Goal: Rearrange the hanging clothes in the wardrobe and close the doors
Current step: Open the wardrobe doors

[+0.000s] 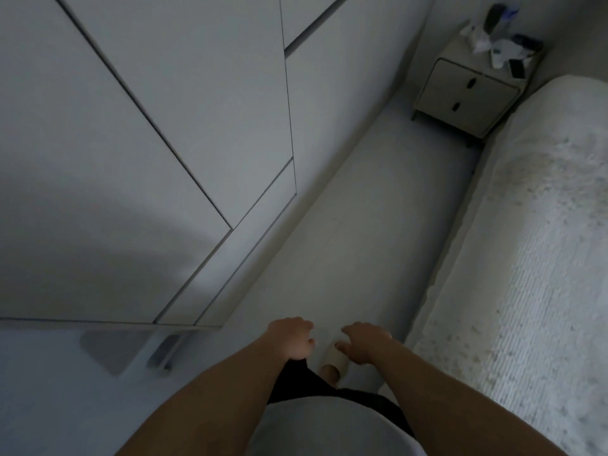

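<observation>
Both hands, left (291, 337) and right (363, 342), hang loose, fingers grasping nothing; the shut wardrobe doors (158, 133) stand up-left of them: stiff, light panels, best pulled at their edge gaps

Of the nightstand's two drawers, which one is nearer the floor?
The lower drawer of the nightstand, directly above the legs; the other drawer sits just under the cluttered top.
</observation>
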